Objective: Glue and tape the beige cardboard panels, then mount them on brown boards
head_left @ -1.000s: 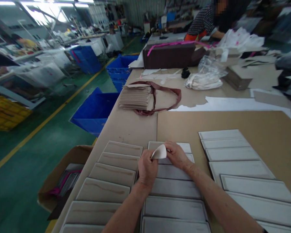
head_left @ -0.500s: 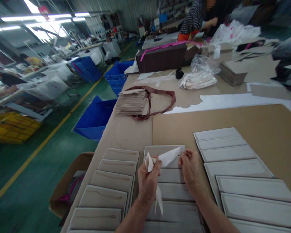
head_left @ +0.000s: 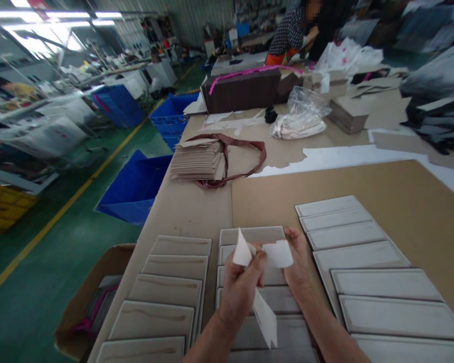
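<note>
My left hand (head_left: 242,285) is closed around a small bunch of white strips, paper-like and partly folded. One pointed end (head_left: 242,249) stands up above the fist, and a longer tail (head_left: 265,320) hangs below it. A short, curled white strip (head_left: 279,253) reaches from my left thumb to my right hand (head_left: 298,262). The right fingers are bent behind this strip and hold it, though the strip hides part of them. Beneath both hands lies the middle column of overlapping grey rectangular panels (head_left: 274,330).
More panels overlap in a left column (head_left: 162,290) and a right column (head_left: 386,285). Beyond are a stack of brown pieces (head_left: 196,161) with a brown strap (head_left: 263,151), a plastic bag (head_left: 300,123) and a dark box (head_left: 242,91). Blue bins (head_left: 130,189) and a carton (head_left: 71,307) stand left. Another person (head_left: 285,33) works far back.
The strip between my hands has gone from stretched out to short and curled. My left hand has shifted right, and the hanging tail swings right. The view has turned slightly right.
</note>
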`<state>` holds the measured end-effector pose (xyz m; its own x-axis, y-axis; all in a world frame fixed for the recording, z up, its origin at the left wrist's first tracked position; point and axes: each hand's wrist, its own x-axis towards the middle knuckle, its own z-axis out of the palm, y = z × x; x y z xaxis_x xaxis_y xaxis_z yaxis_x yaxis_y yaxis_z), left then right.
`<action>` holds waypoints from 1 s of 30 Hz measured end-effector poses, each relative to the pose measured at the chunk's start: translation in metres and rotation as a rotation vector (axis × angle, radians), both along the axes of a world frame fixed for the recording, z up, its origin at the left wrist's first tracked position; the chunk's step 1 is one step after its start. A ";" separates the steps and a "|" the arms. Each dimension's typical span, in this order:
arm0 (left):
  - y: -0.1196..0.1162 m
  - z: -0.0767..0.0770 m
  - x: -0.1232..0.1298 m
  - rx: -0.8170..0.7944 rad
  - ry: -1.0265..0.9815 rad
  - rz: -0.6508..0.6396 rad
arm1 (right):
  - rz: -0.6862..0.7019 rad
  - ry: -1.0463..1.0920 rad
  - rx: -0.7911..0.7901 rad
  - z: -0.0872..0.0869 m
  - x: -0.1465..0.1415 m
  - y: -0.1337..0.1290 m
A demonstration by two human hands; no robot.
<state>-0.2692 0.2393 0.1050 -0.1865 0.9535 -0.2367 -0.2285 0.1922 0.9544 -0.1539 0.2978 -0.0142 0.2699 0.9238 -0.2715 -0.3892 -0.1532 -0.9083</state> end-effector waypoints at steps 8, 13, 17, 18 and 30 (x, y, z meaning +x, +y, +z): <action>0.007 -0.004 -0.042 -0.062 -0.512 0.195 | 0.271 0.233 -0.202 0.020 0.006 -0.016; 0.007 0.005 -0.048 -0.089 -0.617 0.155 | 0.466 0.349 -0.224 0.028 0.000 -0.026; 0.004 0.008 -0.050 -0.105 -0.625 0.140 | 0.481 0.466 -0.226 0.036 -0.002 -0.026; 0.004 0.009 -0.051 -0.117 -0.612 0.134 | 0.447 0.481 -0.230 0.038 0.000 -0.026; -0.004 -0.041 -0.059 -0.304 -0.098 0.187 | 0.300 -0.781 0.073 0.030 0.040 -0.007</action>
<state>-0.3281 0.2354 0.0637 -0.3135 0.7883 -0.5294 -0.3746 0.4096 0.8318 -0.1143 0.2907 0.0155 0.0958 0.9944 -0.0451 0.4037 -0.0803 -0.9114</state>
